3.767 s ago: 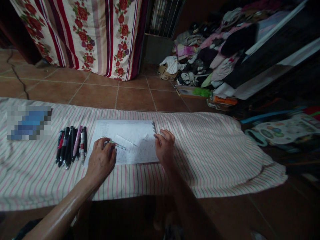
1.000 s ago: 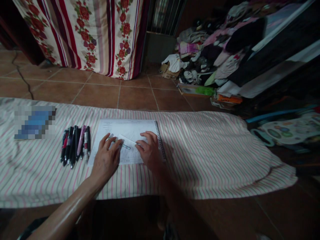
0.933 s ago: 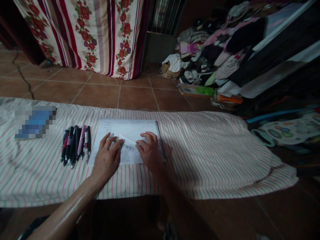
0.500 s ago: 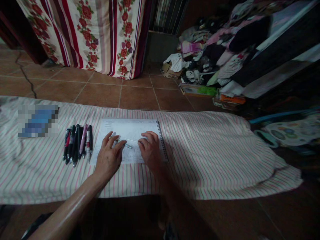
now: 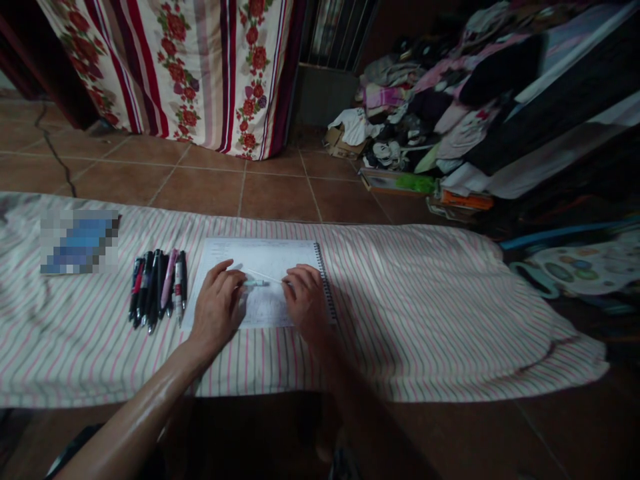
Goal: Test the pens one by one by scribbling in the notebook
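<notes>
A spiral notebook [image 5: 265, 257] lies open on a pink-striped cloth [image 5: 410, 307]. My left hand [image 5: 216, 308] rests on the page's left part, fingers closed round a pale green pen [image 5: 254, 283] that points right. My right hand [image 5: 306, 303] lies on the page beside the spiral binding, its fingertips pinching the end of a thin white stick-like piece [image 5: 263, 275] whose kind I cannot make out. The two hands nearly meet at the middle of the page.
A row of several pens [image 5: 157, 287] lies left of the notebook, and a blurred blue object [image 5: 80, 241] further left. Beyond the cloth are brown floor tiles [image 5: 270, 193], a floral curtain [image 5: 200, 67] and a heap of clothes [image 5: 430, 107].
My right hand slid from the notebook's spiral edge toward the page's middle and took the white piece's end. The pen in my left hand swung to point right. The view drifted slightly.
</notes>
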{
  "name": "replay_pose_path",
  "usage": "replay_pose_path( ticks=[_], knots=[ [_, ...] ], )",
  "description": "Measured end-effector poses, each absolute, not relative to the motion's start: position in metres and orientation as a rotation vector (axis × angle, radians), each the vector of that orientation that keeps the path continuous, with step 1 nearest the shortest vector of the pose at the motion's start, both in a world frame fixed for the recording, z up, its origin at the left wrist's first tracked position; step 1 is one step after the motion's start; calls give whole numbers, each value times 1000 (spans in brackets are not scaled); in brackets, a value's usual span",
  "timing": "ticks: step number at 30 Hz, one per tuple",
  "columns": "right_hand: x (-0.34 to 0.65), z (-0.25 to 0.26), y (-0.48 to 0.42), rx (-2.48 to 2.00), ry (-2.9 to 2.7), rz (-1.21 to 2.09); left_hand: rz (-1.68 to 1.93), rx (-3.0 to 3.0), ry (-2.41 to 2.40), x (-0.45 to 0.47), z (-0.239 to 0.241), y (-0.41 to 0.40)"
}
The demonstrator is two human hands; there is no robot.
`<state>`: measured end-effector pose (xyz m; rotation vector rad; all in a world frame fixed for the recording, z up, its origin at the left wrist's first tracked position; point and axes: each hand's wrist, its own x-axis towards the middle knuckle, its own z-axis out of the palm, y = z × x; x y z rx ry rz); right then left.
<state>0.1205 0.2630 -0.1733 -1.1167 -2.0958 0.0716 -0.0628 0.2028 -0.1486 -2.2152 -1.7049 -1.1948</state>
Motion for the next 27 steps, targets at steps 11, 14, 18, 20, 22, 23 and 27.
replay_pose_path(
  ticks=[11, 14, 18, 20, 22, 23, 27],
  knots=[
    [118, -171, 258, -1110, -2120, 106, -2187, -2108, -1470, -47, -128, 188],
    [118, -171, 258, -1113, -2127, 105, -2163, -2076, -1488, -49, -128, 187],
    [119, -175, 259, -1111, -2146, 102, -2067, -2038, -1486, -51, -126, 185],
    [120, -177, 260, -1107, -2155, 90, -2072, -2013, -1502, -51, -125, 185],
    [120, -179, 260, -1099, -2162, 74, -2082, -1979, -1532, -50, -124, 185],
    [121, -179, 260, -1095, -2165, 67, -2089, -1960, -1540, -50, -124, 185],
    [121, -180, 260, -1078, -2166, 61, -2094, -1930, -1508, -48, -122, 188]
  ],
)
